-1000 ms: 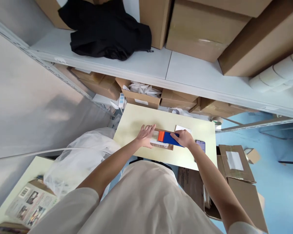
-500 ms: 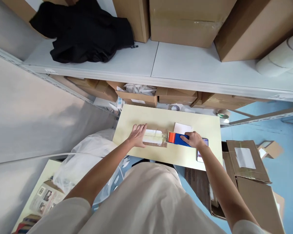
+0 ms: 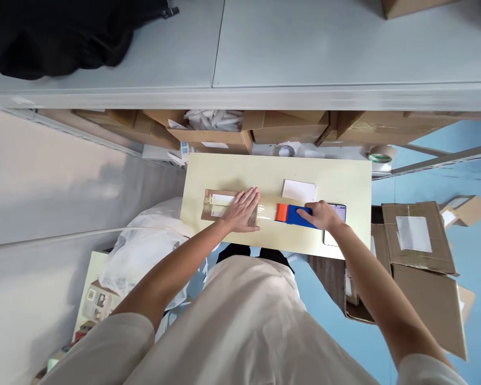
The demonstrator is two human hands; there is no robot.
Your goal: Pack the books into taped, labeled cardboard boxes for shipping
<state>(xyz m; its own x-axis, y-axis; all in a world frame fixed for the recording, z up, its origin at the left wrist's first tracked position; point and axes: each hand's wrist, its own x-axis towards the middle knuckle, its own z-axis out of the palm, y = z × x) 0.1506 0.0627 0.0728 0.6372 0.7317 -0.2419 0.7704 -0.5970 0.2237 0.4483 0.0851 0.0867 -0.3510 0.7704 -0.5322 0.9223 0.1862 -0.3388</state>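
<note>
My left hand (image 3: 240, 212) lies flat across the right end of a small brown cardboard parcel (image 3: 207, 209), fingers stretched out, covering that end. White labels (image 3: 222, 200) show on the parcel's top. To the right, my right hand (image 3: 321, 215) grips a blue and orange tape dispenser (image 3: 296, 215). A strip of clear tape (image 3: 268, 208) spans the gap between parcel and dispenser. Just behind the dispenser lies a small white card or box (image 3: 299, 190). A phone (image 3: 336, 214) sits partly under my right wrist.
The pale yellow table (image 3: 232, 168) stands against a shelf (image 3: 324, 96). Under it are cartons, one with white pieces (image 3: 214, 118), and tape rolls (image 3: 286, 151). Open cardboard boxes (image 3: 428, 299) are on the floor at right. A white plastic bag (image 3: 140, 251) bulges at left.
The parcel has shifted left, away from the dispenser, and a tape strip now stretches between them. My left hand has moved from the parcel's left end to its right end. The view has tilted down.
</note>
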